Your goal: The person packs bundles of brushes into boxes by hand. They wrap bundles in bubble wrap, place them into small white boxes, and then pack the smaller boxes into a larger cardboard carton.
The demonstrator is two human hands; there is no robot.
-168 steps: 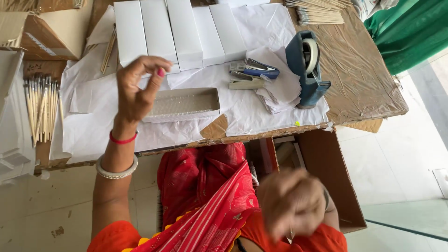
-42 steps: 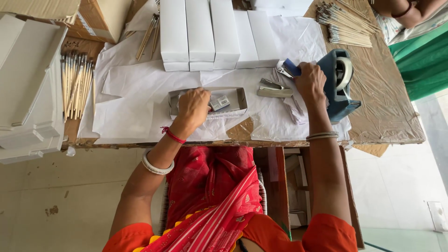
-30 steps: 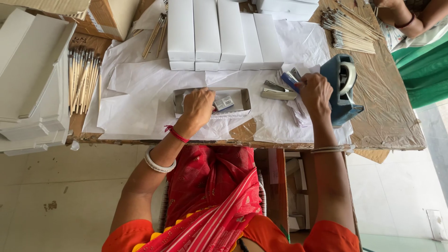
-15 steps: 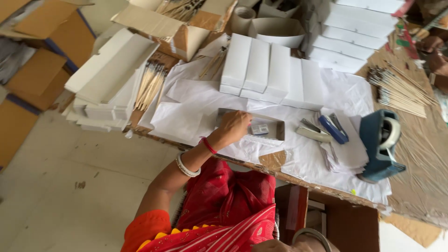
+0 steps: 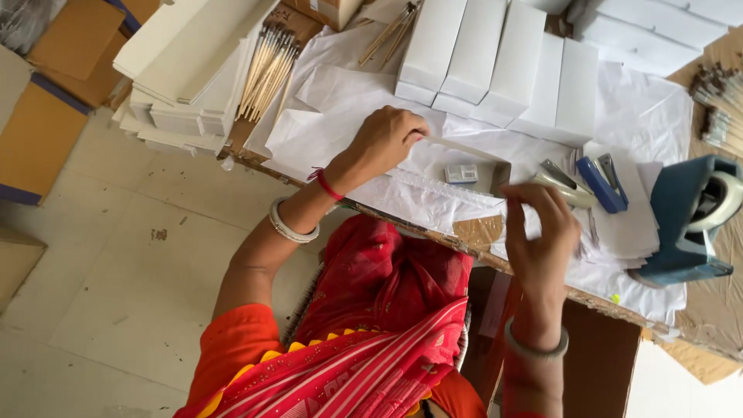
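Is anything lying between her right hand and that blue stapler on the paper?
Hardly anything. The right hand hovers just beside the blue stapler, and only a pale metal stapler-like tool lies in the short gap on the white paper. The left hand is well off to the side.

My single head camera looks steeply down from above, tilted, close over the counter, its near edge, my lap and the floor at left.
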